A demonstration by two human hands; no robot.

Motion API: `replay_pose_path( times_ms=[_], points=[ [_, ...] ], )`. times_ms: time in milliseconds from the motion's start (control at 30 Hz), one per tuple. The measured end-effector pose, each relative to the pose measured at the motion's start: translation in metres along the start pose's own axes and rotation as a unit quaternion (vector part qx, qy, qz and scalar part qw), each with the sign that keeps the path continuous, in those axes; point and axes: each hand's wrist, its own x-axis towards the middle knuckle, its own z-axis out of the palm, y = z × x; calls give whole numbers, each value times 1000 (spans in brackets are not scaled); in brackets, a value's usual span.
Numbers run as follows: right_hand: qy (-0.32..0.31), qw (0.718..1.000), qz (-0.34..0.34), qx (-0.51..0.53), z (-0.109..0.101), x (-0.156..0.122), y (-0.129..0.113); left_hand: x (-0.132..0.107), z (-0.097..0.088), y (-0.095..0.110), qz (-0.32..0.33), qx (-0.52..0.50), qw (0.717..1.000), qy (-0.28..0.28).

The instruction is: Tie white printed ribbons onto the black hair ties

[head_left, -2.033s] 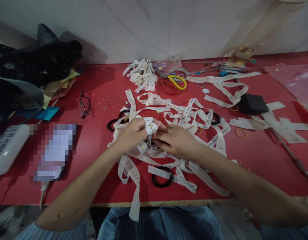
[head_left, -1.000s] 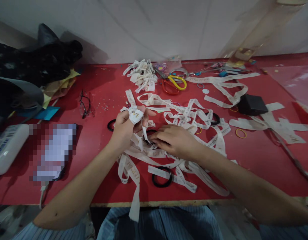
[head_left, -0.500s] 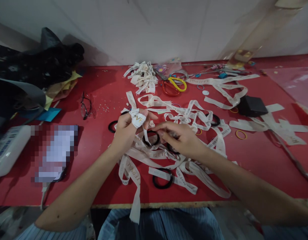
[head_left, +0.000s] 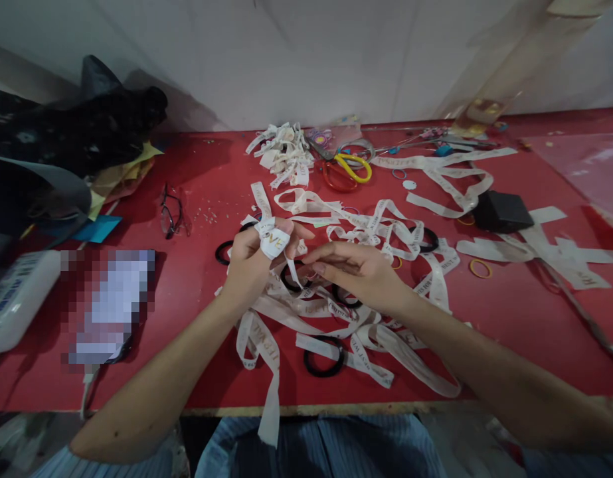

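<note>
My left hand (head_left: pixel 251 260) is raised over a tangle of white printed ribbon (head_left: pixel 366 234) on the red table (head_left: pixel 196 172). A loop of that ribbon (head_left: pixel 272 241) is wound around its index finger and pinched by the thumb. My right hand (head_left: pixel 358 273) hovers beside it, fingertips pinching a black elastic hair band (head_left: pixel 291 277) close to the ribbon's hanging end. Another black band (head_left: pixel 323 357) lies near the table's front edge, and one more band (head_left: pixel 223 251) sits left of my left hand.
Scissors with red and yellow handles (head_left: pixel 347 169) and a pile of cut ribbon pieces (head_left: pixel 283 153) lie at the back. Glasses (head_left: pixel 169 211) rest on the left, beside a blurred phone (head_left: pixel 109 302). A black box (head_left: pixel 501 211) and rubber bands (head_left: pixel 479 267) sit right.
My left hand lifted away from the pile with ribbon wrapped on its finger. My right hand rose from the pile, picked up a black band and brought it toward the left hand.
</note>
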Motion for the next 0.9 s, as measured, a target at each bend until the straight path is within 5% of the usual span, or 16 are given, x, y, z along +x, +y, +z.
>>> replay_pose_path(
  times_ms=[333, 633, 900],
  points=[
    [-1, 999, -19, -27, 0, 1, 0, -1, 0, -3, -17, -16, 1000, -22],
    [-59, 995, 12, 85, -2, -2, -5, 4, 1, -2, 62, -44, 997, -3],
    [-77, 989, -15, 125, -1, -1, -6, 3, 1, -4, 59, -42, 997, 7]
  ],
)
